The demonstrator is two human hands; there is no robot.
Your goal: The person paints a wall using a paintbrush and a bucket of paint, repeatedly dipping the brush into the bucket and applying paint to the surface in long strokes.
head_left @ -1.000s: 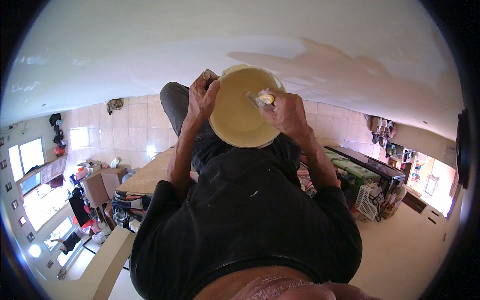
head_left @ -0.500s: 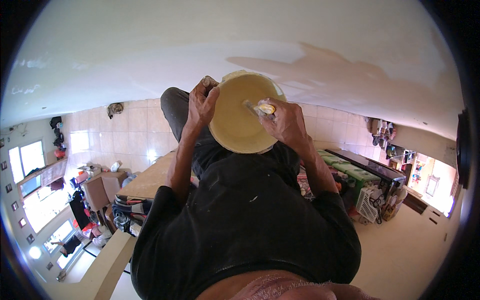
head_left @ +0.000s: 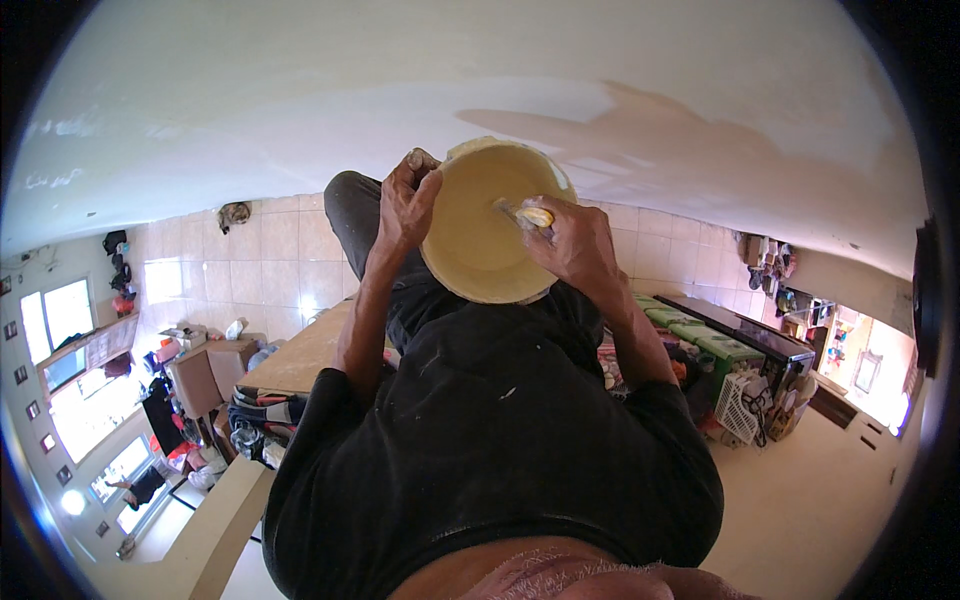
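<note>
A round, cream-coloured bucket (head_left: pixel 490 160) sits in front of my body, tilted so that I look into it. Its inside is pale yellow, and I cannot tell how much it contains. My left hand (head_left: pixel 408 205) grips the bucket's left rim, thumb toward the inside and fingers bent round the edge. With closed fingers my right hand (head_left: pixel 580 245) holds a putty knife (head_left: pixel 536 216) by its yellow handle over the bucket's opening. The short blade points left and inward; whether its tip touches the contents is unclear. Whitish smears mark both hands.
A pale wall (head_left: pixel 330 110) rises just beyond the bucket. On the tiled floor (head_left: pixel 280 250) at far left lies a cat (head_left: pixel 234 215). A wooden board (head_left: pixel 300 355) lies to my left, near a cardboard box (head_left: pixel 195 380). At right stand green boxes (head_left: pixel 715 350) and a white basket (head_left: pixel 740 405).
Little differs. The putty knife's blade has shifted very slightly within the bucket, and the whole view has moved a touch. Both hands keep their hold.
</note>
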